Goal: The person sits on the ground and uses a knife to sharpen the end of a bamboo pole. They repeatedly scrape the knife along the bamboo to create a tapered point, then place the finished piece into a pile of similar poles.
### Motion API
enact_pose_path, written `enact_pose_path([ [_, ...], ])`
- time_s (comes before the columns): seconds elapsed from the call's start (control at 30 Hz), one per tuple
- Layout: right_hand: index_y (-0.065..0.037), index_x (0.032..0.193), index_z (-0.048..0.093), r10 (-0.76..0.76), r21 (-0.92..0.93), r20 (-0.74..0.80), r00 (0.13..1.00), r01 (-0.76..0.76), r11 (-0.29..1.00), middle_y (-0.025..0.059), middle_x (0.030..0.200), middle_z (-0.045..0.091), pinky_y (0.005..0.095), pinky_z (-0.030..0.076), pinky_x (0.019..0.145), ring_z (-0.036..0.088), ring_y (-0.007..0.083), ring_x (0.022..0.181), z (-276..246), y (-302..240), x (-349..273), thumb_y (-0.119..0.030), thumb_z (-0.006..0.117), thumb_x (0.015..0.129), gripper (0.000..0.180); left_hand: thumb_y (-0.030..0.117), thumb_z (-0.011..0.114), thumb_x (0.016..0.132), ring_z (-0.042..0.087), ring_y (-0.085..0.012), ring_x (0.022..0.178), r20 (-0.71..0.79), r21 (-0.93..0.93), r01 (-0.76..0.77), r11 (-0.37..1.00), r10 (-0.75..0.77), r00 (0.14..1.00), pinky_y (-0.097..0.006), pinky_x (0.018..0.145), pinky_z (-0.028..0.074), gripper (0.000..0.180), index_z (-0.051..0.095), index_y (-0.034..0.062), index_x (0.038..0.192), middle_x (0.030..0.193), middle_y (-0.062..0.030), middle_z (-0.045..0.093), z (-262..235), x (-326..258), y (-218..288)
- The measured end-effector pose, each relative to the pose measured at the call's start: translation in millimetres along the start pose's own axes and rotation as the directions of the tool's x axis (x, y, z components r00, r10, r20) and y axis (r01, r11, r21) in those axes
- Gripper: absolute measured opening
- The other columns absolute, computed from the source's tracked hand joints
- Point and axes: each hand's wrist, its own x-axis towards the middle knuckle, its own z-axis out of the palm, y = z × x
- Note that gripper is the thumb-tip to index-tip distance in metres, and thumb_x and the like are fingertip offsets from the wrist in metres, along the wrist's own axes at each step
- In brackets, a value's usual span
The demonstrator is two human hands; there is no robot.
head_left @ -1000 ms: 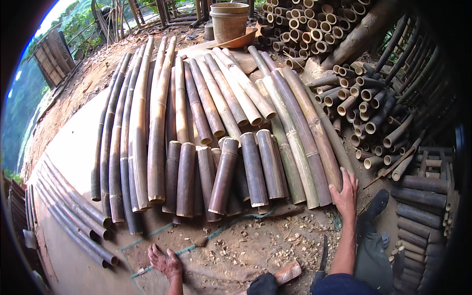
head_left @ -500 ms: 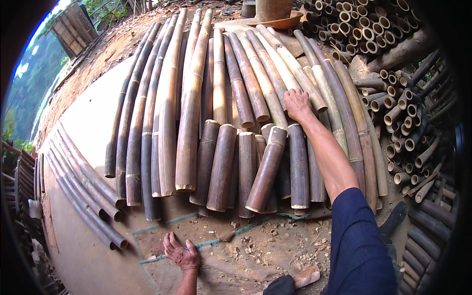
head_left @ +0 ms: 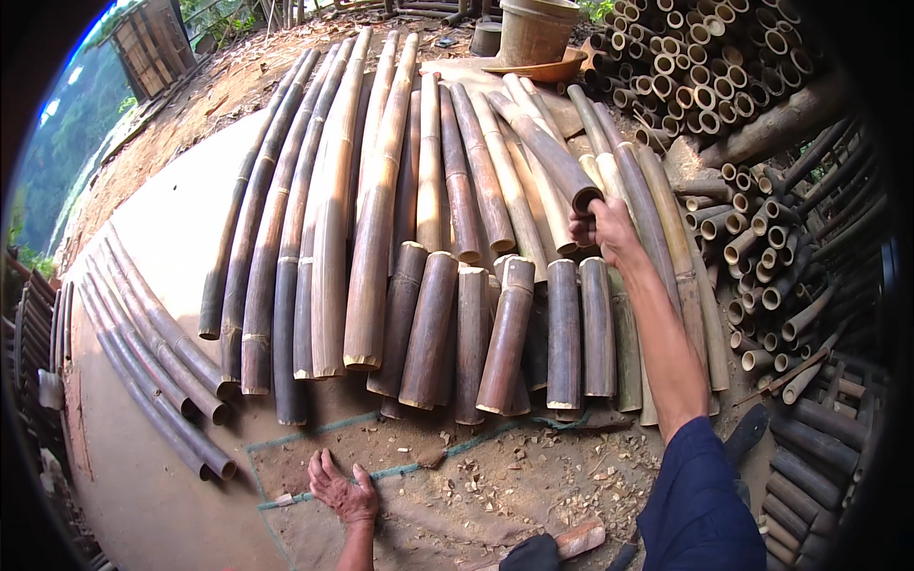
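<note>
In the head view, the right hand has come back a bit, and the near end of one dark pole is now up off the others. Its grip is closed on that end, and the pole slants away above the long poles. The left hand lies with fingers spread on the brown cloth, holding nothing. I think the pole could slip, because only its end is held, or bump the short tubes and knock them. Long poles lie close on both sides, so room looks tight. Pale ground at the left looks roomier.
</note>
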Motion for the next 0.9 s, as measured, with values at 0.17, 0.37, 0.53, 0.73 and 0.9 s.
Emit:
enact_pose_path([
  [0.17, 0.002, 0.128, 0.059, 0.007, 0.505, 0.486, 0.874, -0.288, 0.813, 0.0199, 0.121, 0.069, 0.0589, 0.058, 0.096, 0.07, 0.0278, 0.107, -15.9, -5.0, -113.8, -0.037, 0.075, 0.094, 0.054, 0.036, 0.064, 0.085, 0.031, -0.0381, 0.15, -0.019, 0.019, 0.023, 1.0, -0.023, 1.0, -0.055, 0.123, 0.02, 0.077, 0.041, 0.0054, 0.152, 0.158, -0.0168, 0.038, -5.2, -4.1, -6.9],
  [0.37, -0.01, 0.112, 0.061, 0.305, 0.493, 0.273, 0.912, -0.405, 0.77, 0.0146, 0.083, 0.072, 0.0486, 0.064, 0.061, 0.071, 0.026, 0.061, -7.3, 18.2, -92.7, -0.04, 0.081, 0.085, 0.046, 0.035, 0.062, 0.087, 0.031, -0.0365, 0.151, -0.02, 0.042, -0.007, 0.999, 0.008, 1.0, -0.055, 0.123, 0.021, 0.074, 0.041, 0.0067, 0.153, 0.159, -0.0153, 0.038, 0.8, -4.0, 4.1],
  [0.53, -0.004, 0.113, 0.065, 0.134, 0.619, 0.301, 0.944, -0.3, 0.726, 0.0149, 0.09, 0.073, 0.0475, 0.066, 0.068, 0.074, 0.0263, 0.07, 4.6, 19.0, -226.0, -0.03, 0.081, 0.087, 0.04, 0.037, 0.061, 0.089, 0.03, -0.0348, 0.152, -0.017, 0.071, 0.043, 0.997, -0.042, 0.999, -0.055, 0.122, 0.023, 0.073, 0.041, 0.0099, 0.154, 0.161, -0.0134, 0.037, 1.7, -7.6, -3.1],
  [0.73, 0.005, 0.138, 0.049, 0.138, 0.487, 0.136, 0.981, -0.188, 0.853, 0.0133, 0.102, 0.067, 0.0369, 0.062, 0.077, 0.072, 0.0206, 0.086, -65.7, 26.6, -456.5, -0.02, 0.083, 0.074, 0.077, 0.038, 0.063, 0.092, 0.031, -0.0337, 0.152, -0.032, 0.072, 0.036, 0.997, -0.034, 0.999, -0.054, 0.122, 0.024, 0.071, 0.041, 0.0136, 0.155, 0.163, -0.0129, 0.037, 7.7, -11.7, -0.7],
  [0.9, 0.005, 0.135, 0.055, 0.252, 0.198, -0.026, 0.967, -0.242, 0.95, 0.0053, 0.104, 0.062, 0.0277, 0.053, 0.079, 0.063, 0.0127, 0.091, -109.8, 17.9, -578.0, -0.028, 0.086, 0.073, 0.077, 0.023, 0.068, 0.09, 0.048, -0.0362, 0.137, -0.121, -0.375, 0.144, 0.916, -0.202, 0.972, -0.049, 0.117, 0.034, 0.058, 0.053, 0.0078, 0.143, 0.144, -0.0179, 0.054, 6.8, -0.3, -0.6],
])
